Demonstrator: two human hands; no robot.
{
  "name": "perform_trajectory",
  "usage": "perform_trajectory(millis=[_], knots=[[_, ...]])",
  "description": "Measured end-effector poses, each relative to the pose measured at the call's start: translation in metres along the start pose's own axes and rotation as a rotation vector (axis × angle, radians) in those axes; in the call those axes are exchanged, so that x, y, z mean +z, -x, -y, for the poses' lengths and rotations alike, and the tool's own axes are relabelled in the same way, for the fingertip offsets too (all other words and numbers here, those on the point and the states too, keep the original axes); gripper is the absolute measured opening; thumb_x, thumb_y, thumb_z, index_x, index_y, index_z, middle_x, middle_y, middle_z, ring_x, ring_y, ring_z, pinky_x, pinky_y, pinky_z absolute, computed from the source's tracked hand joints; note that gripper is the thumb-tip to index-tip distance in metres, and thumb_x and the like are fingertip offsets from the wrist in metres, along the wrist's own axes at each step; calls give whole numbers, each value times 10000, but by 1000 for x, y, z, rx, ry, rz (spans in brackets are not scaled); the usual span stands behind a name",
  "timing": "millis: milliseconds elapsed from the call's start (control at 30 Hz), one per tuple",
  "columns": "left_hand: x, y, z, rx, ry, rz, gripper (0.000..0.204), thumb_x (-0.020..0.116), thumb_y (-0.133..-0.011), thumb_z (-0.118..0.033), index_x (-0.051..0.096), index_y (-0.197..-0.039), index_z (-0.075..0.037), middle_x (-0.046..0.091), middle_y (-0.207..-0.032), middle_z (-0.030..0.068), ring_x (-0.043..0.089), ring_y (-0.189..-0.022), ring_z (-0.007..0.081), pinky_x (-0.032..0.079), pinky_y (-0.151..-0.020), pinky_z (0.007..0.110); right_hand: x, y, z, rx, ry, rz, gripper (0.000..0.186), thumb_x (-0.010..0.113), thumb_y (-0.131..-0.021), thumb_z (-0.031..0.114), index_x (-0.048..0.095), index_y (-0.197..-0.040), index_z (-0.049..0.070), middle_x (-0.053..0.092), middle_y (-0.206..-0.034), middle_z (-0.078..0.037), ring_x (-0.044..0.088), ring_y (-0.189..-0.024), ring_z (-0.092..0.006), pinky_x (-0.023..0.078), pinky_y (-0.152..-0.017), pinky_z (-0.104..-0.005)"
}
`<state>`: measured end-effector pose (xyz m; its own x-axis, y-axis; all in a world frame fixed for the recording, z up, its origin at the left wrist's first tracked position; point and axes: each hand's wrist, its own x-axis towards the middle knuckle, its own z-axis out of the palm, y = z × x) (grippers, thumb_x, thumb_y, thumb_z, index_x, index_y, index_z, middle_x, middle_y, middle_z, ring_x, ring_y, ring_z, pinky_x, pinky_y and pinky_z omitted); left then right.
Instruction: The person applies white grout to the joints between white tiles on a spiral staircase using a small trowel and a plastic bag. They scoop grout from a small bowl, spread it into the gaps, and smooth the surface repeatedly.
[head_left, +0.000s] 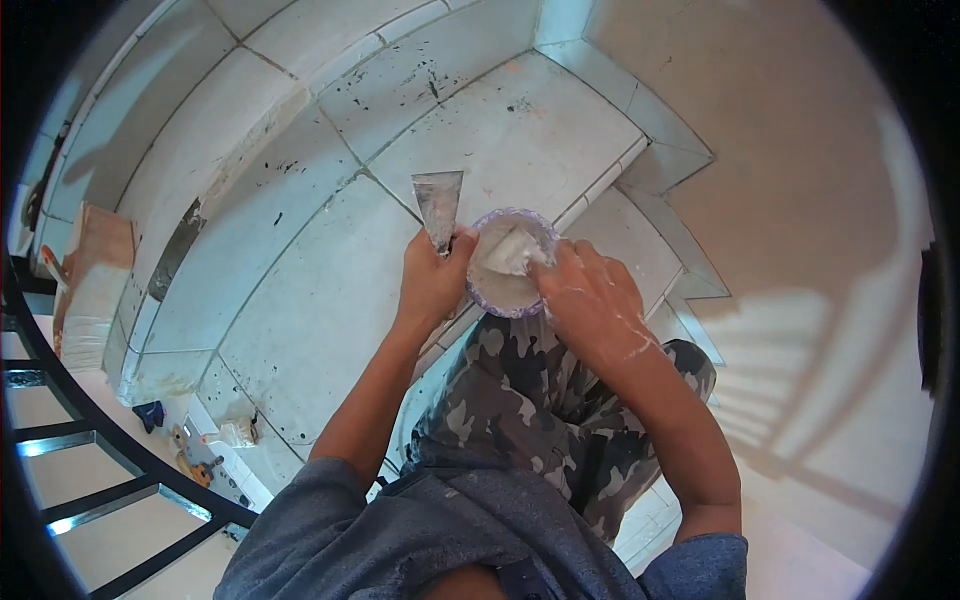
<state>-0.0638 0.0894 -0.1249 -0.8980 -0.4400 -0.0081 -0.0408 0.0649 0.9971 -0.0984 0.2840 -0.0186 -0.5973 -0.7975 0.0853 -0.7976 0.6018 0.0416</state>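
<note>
My left hand is closed round the handle of a putty knife, its wide, paste-smeared metal blade pointing away from me. The thumb of that hand lies against the left rim of a round tub with a purplish, crusted edge. Inside the tub is greyish-white paste, and a whiter lump stands out near the middle. My right hand reaches over the tub's right rim with curled fingers at this lump. White smears mark its back and wrist. Whatever its fingertips hold is hidden.
Curved tiled steps with dark specks surround me. A black metal railing runs along the lower left. Near it stand a brown and white bag or box and a small whitish bag. A beige wall rises at right.
</note>
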Motion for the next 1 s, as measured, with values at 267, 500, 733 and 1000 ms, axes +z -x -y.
perform_trajectory(millis=[267,500,733,1000], knots=[[-6,-23,-15,149,-152,-110,265,667,-947,-182,631,-799,36,614,-648,63,549,-613,129,455,-580,331,12,-29,25,150,-83,274,311,595,-866,97,678,-1164,63,639,-1071,-178,687,-986,-312,550,-821,-425],[-13,-35,0,111,-101,-37,256,661,-961,-214,677,-894,32,670,-765,48,571,-712,104,479,-654,307,9,-35,26,50,6,393,252,600,-858,103,705,-1077,40,670,-984,-150,707,-933,-295,555,-791,-404],[-23,-50,-7,93,-259,155,276,672,-954,-243,692,-941,32,669,-750,42,565,-698,97,481,-630,315,-9,-32,12,-19,54,458,311,623,-829,84,717,-1125,109,668,-1029,-128,700,-955,-275,548,-803,-403],[-32,-71,-18,-44,-242,282,298,721,-921,-285,721,-938,12,681,-714,90,584,-655,135,488,-631,359,-1,-42,2,-1,-17,199,265,630,-849,124,704,-1097,66,665,-1024,-152,716,-917,-310,573,-779,-417]])
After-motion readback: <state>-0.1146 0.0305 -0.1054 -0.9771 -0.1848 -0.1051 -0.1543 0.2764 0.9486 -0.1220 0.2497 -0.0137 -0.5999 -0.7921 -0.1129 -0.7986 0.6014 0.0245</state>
